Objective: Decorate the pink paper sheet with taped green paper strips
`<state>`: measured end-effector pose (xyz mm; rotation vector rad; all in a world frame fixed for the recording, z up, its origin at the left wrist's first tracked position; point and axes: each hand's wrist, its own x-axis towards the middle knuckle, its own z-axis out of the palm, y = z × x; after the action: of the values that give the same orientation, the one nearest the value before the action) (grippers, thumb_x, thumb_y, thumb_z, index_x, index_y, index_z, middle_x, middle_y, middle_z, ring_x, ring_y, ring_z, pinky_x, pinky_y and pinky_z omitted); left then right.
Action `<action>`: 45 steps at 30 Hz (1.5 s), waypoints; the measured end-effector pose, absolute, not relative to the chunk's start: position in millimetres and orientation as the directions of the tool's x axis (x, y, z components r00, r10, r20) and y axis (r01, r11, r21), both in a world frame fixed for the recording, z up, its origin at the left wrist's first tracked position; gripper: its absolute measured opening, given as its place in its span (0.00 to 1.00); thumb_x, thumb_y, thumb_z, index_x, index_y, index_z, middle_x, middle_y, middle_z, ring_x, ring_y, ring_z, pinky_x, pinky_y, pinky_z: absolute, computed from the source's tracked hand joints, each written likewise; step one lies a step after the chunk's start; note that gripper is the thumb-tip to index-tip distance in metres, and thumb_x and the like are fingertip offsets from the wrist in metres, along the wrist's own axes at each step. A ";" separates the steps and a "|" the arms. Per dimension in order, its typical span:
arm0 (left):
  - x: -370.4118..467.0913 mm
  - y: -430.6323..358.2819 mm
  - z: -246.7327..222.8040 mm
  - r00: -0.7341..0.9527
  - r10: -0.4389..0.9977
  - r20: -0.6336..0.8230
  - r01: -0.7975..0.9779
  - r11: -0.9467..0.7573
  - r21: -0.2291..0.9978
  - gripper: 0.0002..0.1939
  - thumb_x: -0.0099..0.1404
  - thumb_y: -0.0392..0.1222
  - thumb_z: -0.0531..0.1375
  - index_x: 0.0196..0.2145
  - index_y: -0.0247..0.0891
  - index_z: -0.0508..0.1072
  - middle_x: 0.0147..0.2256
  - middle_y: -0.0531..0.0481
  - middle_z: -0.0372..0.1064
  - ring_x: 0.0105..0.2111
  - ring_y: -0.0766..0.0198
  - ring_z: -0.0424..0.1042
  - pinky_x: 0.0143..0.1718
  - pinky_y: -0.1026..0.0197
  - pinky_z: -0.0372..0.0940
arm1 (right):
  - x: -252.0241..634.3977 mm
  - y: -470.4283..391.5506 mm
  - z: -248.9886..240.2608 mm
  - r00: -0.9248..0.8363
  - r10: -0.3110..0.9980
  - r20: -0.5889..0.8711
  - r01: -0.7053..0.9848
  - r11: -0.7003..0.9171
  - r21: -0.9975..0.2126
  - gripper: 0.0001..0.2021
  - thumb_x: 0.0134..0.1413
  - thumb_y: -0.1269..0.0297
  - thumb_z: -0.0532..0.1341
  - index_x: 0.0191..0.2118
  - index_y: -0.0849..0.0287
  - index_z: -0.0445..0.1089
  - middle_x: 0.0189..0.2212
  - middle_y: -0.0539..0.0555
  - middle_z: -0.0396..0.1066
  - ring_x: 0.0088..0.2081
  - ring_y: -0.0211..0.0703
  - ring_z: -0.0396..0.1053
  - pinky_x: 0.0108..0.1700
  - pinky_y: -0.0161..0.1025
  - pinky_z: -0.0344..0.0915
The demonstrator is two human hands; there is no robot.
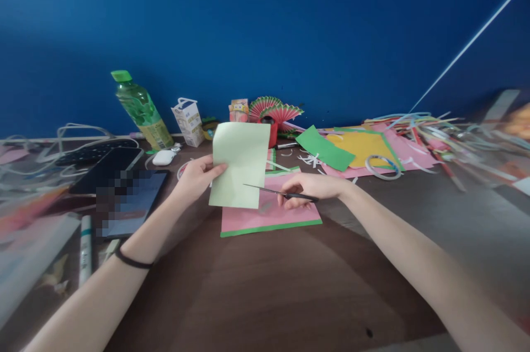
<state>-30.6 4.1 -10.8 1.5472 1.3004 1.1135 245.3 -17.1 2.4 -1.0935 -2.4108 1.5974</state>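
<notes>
The left hand (201,176) pinches the pale green sheet (240,156) while the right hand (308,187) grips scissors (298,196) across its edge, so trimming seems underway, calling for steady paper and aligned blades.

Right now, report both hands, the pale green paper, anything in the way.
Left hand grips pale green paper at its left edge. Right hand holds scissors, one blade crossing the paper's front. Possible obstruction: green-edged pink sheet beneath.
</notes>
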 end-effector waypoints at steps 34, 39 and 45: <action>-40.2 15.1 -15.4 0.094 0.924 -0.372 0.088 0.364 0.927 0.09 0.62 0.35 0.52 0.27 0.30 0.68 0.25 0.44 0.74 0.15 0.72 0.66 0.16 0.71 0.62 | 281.5 9.7 -13.6 -0.465 0.864 0.193 0.762 0.501 -0.410 0.11 0.53 0.63 0.54 0.38 0.58 0.71 0.44 0.58 0.67 0.49 0.47 0.63 0.52 0.44 0.58; -41.1 14.3 -13.8 0.101 0.917 -0.387 0.221 0.358 0.907 0.15 0.62 0.43 0.52 0.26 0.29 0.71 0.16 0.49 0.68 0.12 0.74 0.60 0.11 0.72 0.51 | 258.7 4.2 -28.9 -0.533 0.838 0.118 0.751 0.533 -0.390 0.16 0.52 0.67 0.55 0.48 0.58 0.69 0.53 0.58 0.62 0.55 0.50 0.58 0.56 0.49 0.54; -22.7 -1.0 -6.2 0.135 0.980 -0.146 0.599 0.037 0.800 0.13 0.59 0.45 0.52 0.31 0.34 0.70 0.23 0.49 0.70 0.17 0.68 0.65 0.19 0.66 0.58 | 258.5 7.1 -35.9 -0.465 0.858 0.219 0.732 0.511 -0.450 0.16 0.51 0.71 0.55 0.46 0.61 0.70 0.48 0.59 0.67 0.49 0.48 0.64 0.54 0.46 0.59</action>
<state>-22.7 -1.0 -6.2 1.6515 1.5522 0.6324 258.5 7.1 -35.9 -1.3093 -2.3403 0.4113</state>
